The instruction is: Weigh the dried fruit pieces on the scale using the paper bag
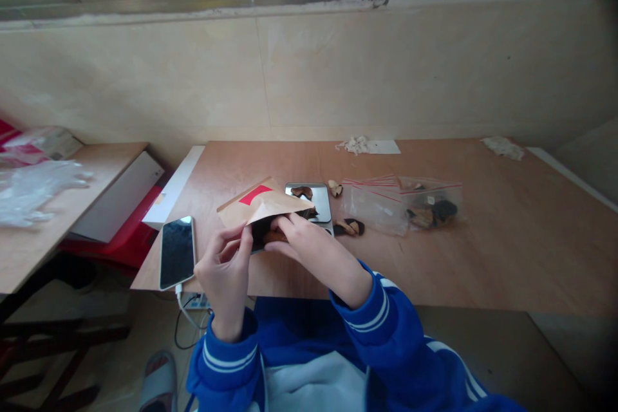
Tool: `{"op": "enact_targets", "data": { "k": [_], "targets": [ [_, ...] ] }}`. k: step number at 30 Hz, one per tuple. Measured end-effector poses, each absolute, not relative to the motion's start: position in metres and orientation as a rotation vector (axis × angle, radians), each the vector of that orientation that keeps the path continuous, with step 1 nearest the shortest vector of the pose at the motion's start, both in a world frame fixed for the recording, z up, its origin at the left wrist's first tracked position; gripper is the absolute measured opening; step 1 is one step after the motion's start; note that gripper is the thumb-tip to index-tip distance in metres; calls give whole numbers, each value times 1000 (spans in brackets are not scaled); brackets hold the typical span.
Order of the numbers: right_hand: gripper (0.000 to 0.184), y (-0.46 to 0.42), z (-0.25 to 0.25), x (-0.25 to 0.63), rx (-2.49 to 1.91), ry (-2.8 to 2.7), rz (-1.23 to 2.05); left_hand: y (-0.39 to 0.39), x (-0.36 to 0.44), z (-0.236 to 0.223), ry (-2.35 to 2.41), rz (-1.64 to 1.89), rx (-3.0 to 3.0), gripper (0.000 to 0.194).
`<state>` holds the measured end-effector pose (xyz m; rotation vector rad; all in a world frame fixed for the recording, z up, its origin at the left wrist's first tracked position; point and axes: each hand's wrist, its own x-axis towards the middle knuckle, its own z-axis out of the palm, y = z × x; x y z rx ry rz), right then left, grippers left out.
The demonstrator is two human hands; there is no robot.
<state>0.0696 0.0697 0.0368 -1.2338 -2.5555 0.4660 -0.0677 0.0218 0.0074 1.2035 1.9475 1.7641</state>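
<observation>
My left hand (224, 270) pinches the lower edge of a brown paper pouch (263, 205) with a red label, holding its mouth apart above the table's front edge. My right hand (304, 248) has its fingertips curled into the pouch's opening; something dark shows there, too hidden to name. Just behind the pouch lies a small shiny scale (316, 201) with a brown piece (302, 192) on its plate.
A phone (177, 251) on a charging cable lies at the table's left corner. Clear zip bags (403, 203) with dark pieces sit to the right, loose pieces (350, 226) beside them. White scraps (357, 144) lie by the wall. A second table (62, 206) with plastic bags stands left.
</observation>
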Motion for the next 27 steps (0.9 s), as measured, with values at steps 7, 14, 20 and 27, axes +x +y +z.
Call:
{"op": "enact_targets", "data": {
  "k": [7,14,20,27],
  "targets": [
    [33,71,34,68,-1297,-2553,406,25,-64,6,1921,1765,1194,20],
    [24,72,28,67,-1258,-2531,378,27,-62,5,1921,1787,1204,19],
    [19,77,25,66,-1133,-2515,220,30,-63,7,1990,1801,1224,20],
    [16,80,20,70,-1009,-2483,392,33,-59,9,1986,1829,1205,20]
  ]
}}
